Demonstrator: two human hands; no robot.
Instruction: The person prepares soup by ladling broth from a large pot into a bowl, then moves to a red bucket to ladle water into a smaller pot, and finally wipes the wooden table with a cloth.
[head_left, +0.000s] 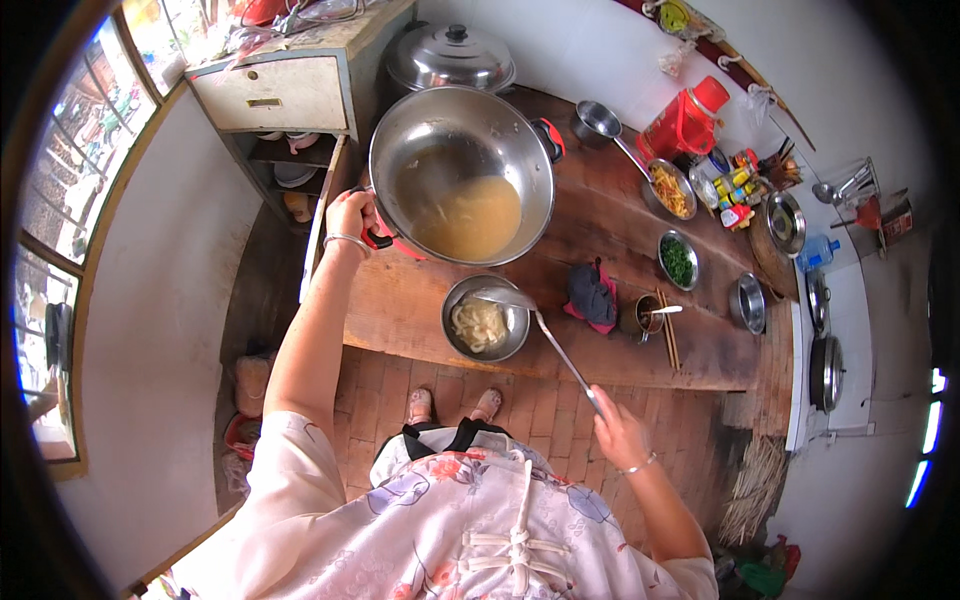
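Note:
My left hand (352, 216) grips the side handle of a large steel pot (536, 202), which is tilted towards me and holds cloudy, yellowish liquid (480, 214). Below the pot, a steel bowl (520, 330) with pale, noodle-like pieces (478, 324) stands near the wooden table's front edge. My right hand (622, 431) is closed around the long handle of a metal ladle (562, 352). The ladle's head lies over the upper right part of the bowl. Whether it touches the food cannot be told.
On the wooden table (420, 304) are a dark cloth (591, 292), a small cup (646, 315), chopsticks (670, 334), a bowl of chopped greens (677, 260), a bowl of yellow-orange shreds (670, 191), a saucepan (596, 124) and a red thermos (679, 124). A lidded steel pot (450, 60) stands behind, beside a cabinet (274, 94).

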